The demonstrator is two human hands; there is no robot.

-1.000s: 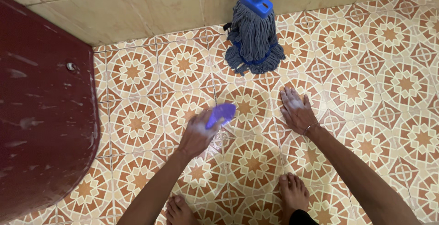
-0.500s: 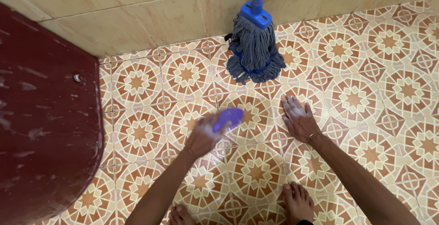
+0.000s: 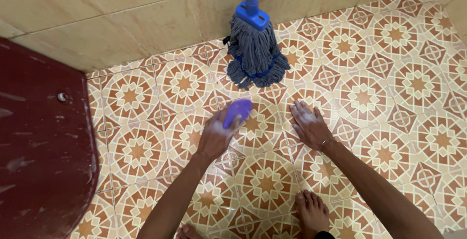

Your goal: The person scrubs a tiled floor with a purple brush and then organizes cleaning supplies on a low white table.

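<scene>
While you crouch over the patterned floor, the scene reads from your body outward like this:

Feet: your right foot (image 3: 311, 212) is bare and flat on the tiles at 6 o'clock; only the toes of your left foot (image 3: 186, 231) show at the bottom edge, at about 7 o'clock from centre.

Floor: orange and cream star-patterned tiles (image 3: 413, 122) run under everything; a wet, soapy sheen lies on the tile just below your left wrist.

Left hand: your left hand (image 3: 215, 134) is clenched around a purple scrub brush (image 3: 237, 112), soap suds white across the knuckles. The brush sticks out past your fingers toward 1 o'clock and is pressed down on a tile near the middle of the view.

Right hand: your right hand (image 3: 308, 123) grasps nothing; it lies palm down, fingers spread, flat on the floor, at 3 o'clock from the brush and near it but not touching. A thin band shows at the wrist, and suds whiten the back of the hand.

Door: a dark red panel (image 3: 39, 146) with a curved edge fills the 9 o'clock side, streaked with pale marks, a small round metal fitting near its top.

Mop: a grey-blue string mop (image 3: 254, 54) with a blue clamp head stands at 12 o'clock from the brush, strands resting on the tiles, handle leaning against the wall.

Wall: beige tiles (image 3: 121, 20) close the far side.
</scene>
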